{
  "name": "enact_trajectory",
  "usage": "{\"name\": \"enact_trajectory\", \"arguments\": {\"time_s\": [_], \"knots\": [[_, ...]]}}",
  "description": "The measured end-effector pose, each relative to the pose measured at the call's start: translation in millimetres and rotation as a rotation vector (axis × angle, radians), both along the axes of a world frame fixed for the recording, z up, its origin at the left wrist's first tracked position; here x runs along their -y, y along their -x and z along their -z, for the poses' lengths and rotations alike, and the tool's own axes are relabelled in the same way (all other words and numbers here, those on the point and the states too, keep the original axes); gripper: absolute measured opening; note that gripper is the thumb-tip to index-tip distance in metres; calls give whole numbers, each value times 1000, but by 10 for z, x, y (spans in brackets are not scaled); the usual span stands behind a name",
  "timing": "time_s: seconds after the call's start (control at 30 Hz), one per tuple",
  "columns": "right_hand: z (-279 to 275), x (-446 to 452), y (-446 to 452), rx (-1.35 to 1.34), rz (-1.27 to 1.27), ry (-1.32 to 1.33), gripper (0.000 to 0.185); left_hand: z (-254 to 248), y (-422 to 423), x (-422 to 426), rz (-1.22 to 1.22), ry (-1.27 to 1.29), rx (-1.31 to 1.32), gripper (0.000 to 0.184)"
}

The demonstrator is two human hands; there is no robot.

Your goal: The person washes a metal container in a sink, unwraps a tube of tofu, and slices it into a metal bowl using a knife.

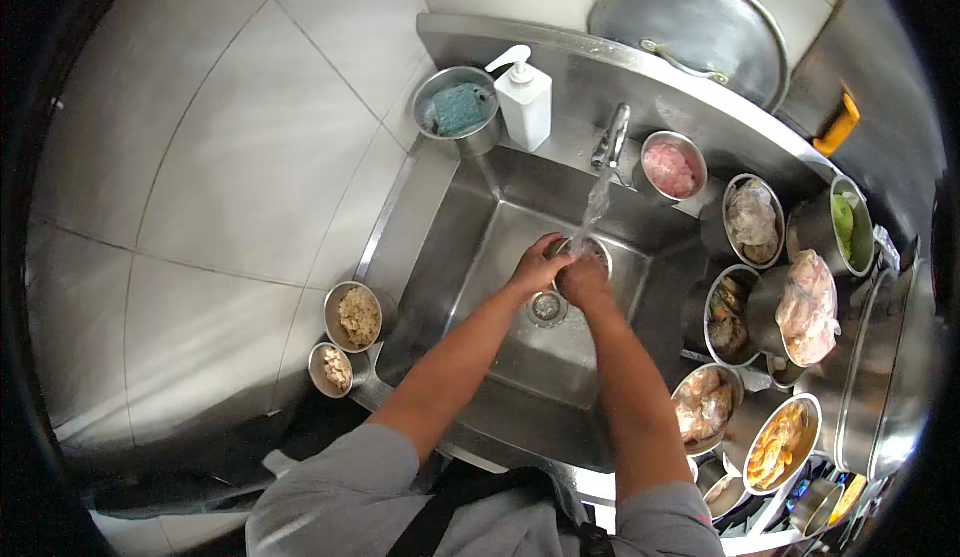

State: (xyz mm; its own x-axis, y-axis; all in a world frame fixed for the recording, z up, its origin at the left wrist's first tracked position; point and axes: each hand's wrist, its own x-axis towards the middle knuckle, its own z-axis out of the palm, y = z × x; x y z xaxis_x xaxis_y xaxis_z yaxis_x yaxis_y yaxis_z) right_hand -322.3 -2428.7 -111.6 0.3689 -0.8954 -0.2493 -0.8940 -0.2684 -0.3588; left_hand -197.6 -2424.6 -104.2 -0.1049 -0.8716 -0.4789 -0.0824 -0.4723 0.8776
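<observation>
The sink (520, 357) fills the middle of the frame. Both arms reach up into it from the bottom edge: the left forearm (450, 367) slants up and to the right, the right forearm (637, 387) rises steeply and leans slightly left, and they converge at the wrists. A lid (690, 27) leans at the upper right, and a bottle (527, 107) stands at upper centre beside a pot (470, 140). The bowl (608, 255) is just right of the frame's centre, inside the sink. At its left side the left hand (540, 265) is curled around the rim. The right hand (583, 277) is over the bowl, knuckles up, fingertips hidden; whether it holds anything, I cannot tell. The tap (612, 139) runs above, its water (597, 204) falling toward the bowl. The drain (546, 307) shows just below the hands.
</observation>
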Motion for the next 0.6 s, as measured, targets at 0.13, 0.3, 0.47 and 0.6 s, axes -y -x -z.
{"name": "enact_trajectory", "arguments": {"time_s": [0.13,0.3,0.47,0.6], "knots": [[920,-206,-289,501,165,-256,37,499,-149,64,8,232,499,74],[16,-731,-562,708,427,133,23,-195,-400,75,-277,-400,180,87],[246,-631,-767,1724,832,-292,19,-226,-834,-364,-297,-311,22,109],[418,-671,-883,1225,735,-166,21,-274,-951,-500,-411,-164,79,113]]}}
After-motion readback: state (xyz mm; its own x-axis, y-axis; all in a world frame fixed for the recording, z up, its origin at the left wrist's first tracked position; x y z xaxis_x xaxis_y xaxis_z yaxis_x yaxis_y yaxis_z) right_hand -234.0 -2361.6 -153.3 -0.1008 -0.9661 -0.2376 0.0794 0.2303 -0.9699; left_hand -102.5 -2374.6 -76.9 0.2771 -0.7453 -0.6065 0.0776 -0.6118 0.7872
